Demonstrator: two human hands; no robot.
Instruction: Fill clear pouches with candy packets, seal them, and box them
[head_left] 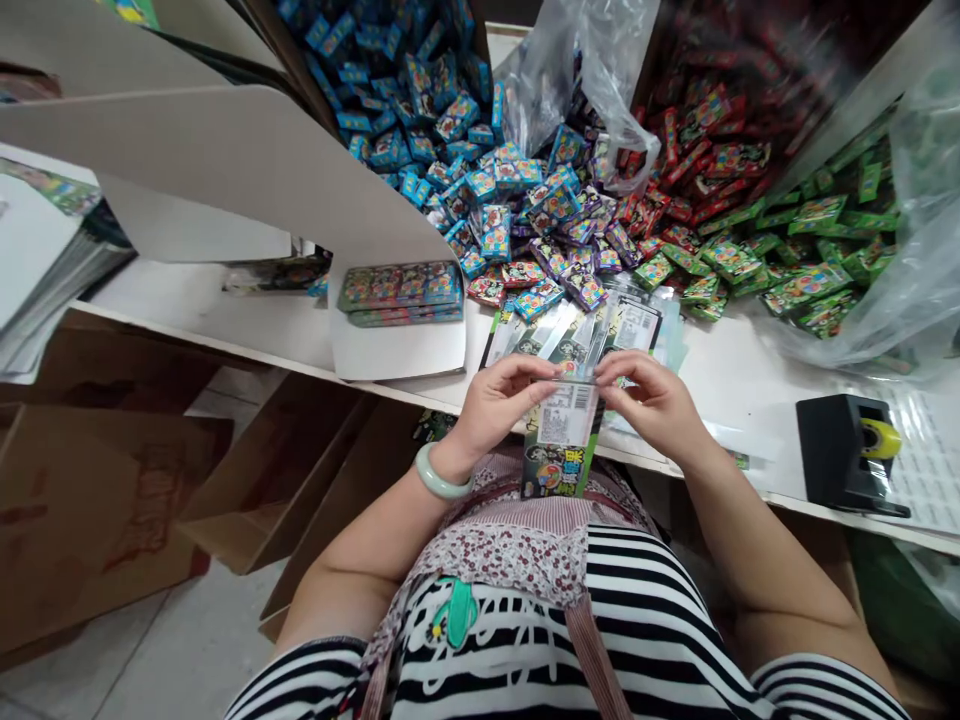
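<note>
far left: stack of printed sheets [37,260], partly cut off by the frame. below it, open cardboard boxes [105,510] on the floor. white curved panel [225,150] stands on the white bench [180,305]. next, white tray [397,355] with small multicolor boxes [405,290] packed in a tight row. behind and right of that, big heap of blue boxes [420,90], spilling forward onto the bench.

left hand [499,405], pale green bangle [442,475] on its wrist: thumb and fingers pinching the top edge of the printed packet [559,450] near its left corner. packet is black and green with a white label, hangs between the two hands at the front edge of the bench, in front of the person's apron [517,560]. just behind it, more flat packets [630,330] lie overlapping on the bench, near loose purple boxes [581,285]. right hand [652,400]: thumb and fingers pinching the same top edge near its right corner.

further right: heap of red boxes [705,150], then green boxes [817,220] with a clear plastic bag [922,260] beside them. black tape dispenser [836,455] with yellow core, label sheet [934,450] at far right.
</note>
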